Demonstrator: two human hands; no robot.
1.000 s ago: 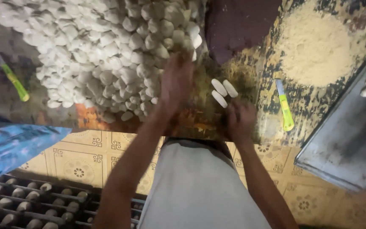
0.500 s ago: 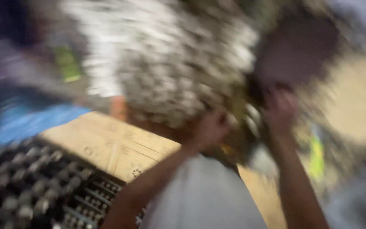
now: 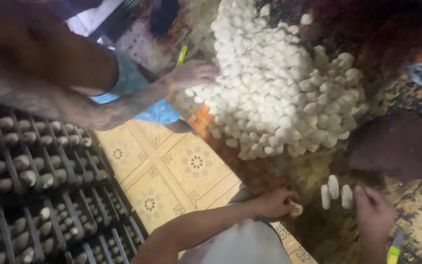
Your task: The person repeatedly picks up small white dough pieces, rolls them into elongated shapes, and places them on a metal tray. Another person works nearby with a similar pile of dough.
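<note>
Dough shaping is barely dented: left hand (image 3: 274, 203) is gripping one white dough piece (image 3: 296, 209), right hand (image 3: 374, 215) is resting open beside three shaped ovals (image 3: 334, 190), big heap (image 3: 279, 83) waiting upper centre.

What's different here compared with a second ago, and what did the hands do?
The left hand has come down off the pile of white pieces and now closes on one white piece at the near edge. The camera has swung, so a co-worker's hand reaching into the pile now shows. The right hand stays beside the three white pieces set in a row, and the pile stays where it was.
</note>
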